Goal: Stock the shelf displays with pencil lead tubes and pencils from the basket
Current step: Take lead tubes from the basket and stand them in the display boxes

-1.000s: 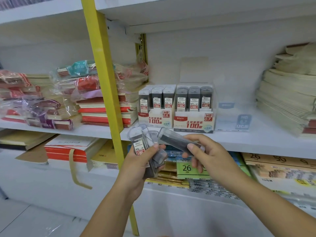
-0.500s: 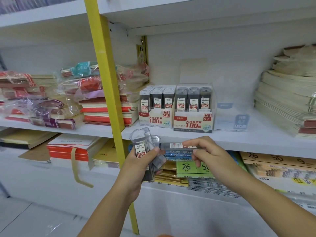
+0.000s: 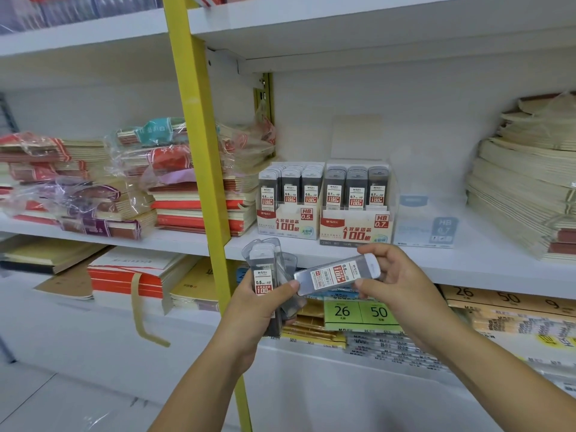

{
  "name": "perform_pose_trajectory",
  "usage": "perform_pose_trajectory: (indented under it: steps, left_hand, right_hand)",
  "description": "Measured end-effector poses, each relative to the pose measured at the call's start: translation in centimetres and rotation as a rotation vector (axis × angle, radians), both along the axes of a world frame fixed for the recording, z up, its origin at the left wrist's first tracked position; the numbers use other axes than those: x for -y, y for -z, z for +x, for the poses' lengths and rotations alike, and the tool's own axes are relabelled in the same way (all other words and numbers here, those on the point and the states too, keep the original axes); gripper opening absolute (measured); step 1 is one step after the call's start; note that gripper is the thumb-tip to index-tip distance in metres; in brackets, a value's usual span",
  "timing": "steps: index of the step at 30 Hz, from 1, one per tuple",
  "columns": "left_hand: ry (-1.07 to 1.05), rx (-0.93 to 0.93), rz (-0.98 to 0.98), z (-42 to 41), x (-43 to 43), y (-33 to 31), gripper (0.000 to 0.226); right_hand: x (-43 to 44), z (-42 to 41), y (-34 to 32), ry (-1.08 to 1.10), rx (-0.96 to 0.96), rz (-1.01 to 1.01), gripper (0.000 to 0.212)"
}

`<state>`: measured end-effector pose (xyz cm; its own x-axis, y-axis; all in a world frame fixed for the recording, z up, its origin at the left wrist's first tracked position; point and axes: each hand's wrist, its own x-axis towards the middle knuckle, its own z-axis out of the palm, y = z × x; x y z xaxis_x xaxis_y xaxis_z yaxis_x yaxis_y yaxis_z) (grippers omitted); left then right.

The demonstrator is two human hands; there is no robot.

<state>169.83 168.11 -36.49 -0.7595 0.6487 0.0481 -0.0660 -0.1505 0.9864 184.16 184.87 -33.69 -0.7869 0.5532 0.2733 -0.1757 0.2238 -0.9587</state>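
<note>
Head view: my left hand grips a tube bundle, upright, fingers curled round it, thumb across the front label; front tube reads 0.5 HB; my right hand pinches a single tube between thumb and fingers; tube lies sideways, white cap to the right, 0.5 label facing me; its left end is at my left thumb, touching or just beside, cannot tell; both hands hang in front of the shelf edge, just below the 0.5 box and 0.7 box; boxes stand side by side, upright tubes in rows inside; pale box just right of the 0.7 box; notebooks left, behind the yellow post; paper stack far right.
</note>
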Motion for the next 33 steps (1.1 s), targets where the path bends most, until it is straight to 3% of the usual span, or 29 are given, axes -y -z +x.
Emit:
perform_pose_trajectory:
  steps: [8,12,16,20,27,33]
  left_hand:
    - [-0.026,0.006,0.016,-0.2,-0.1,0.0,0.042]
    - [-0.065,0.041,0.076,-1.4,0.3,-0.9,0.063]
    - [-0.141,0.049,0.121,-3.4,0.5,-1.1,0.038]
    - [-0.199,0.051,0.127,-5.3,0.6,-0.9,0.041]
    - [-0.175,0.021,0.137,-6.8,0.8,-0.7,0.026]
    - [-0.174,0.034,0.143,-7.4,0.7,-0.8,0.043]
  right_hand:
    - [0.7,-0.8,-1.9,0.061,-0.078,0.123,0.044]
    - [0.7,-2.8,-6.5,0.11,-0.208,0.289,0.038]
    - [0.7,-6.4,-11.6,0.183,-0.241,0.579,0.031]
    - [1.5,-9.9,-13.6,0.167,-0.184,0.791,0.031]
    - [1.6,-15.0,-13.4,0.208,0.003,1.036,0.031]
    - [0.5,-16.8,-12.2,0.247,0.176,1.194,0.023]
